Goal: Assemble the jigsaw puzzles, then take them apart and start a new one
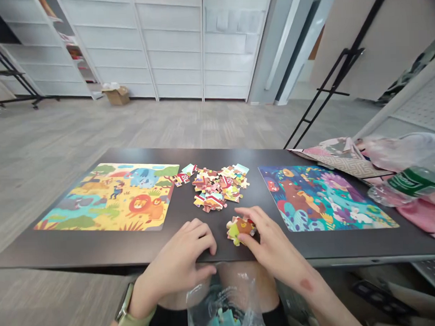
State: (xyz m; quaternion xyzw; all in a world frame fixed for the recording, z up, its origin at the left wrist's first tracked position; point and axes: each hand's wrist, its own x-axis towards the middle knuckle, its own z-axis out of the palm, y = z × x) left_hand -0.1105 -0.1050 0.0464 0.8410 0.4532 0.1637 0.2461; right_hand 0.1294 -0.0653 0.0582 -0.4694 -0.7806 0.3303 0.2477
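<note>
A dark table (313,245) bears a yellow animal picture (115,200) at left, a blue picture (318,197) at right, and a heap of loose pieces (218,184) between. Nearer, the left hand (190,242) curls, thumb apart from fingers; the right hand (264,232) grips a puzzle cluster (241,228).

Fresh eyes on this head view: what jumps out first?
Probably the bright yellow lion picture flat on the left of the black table, and the dark blue bear picture on its right. Between them lies a loose heap of puzzle pieces. Nearer the front edge, the right hand has thumb and fingers around a small clump of pieces.
</note>
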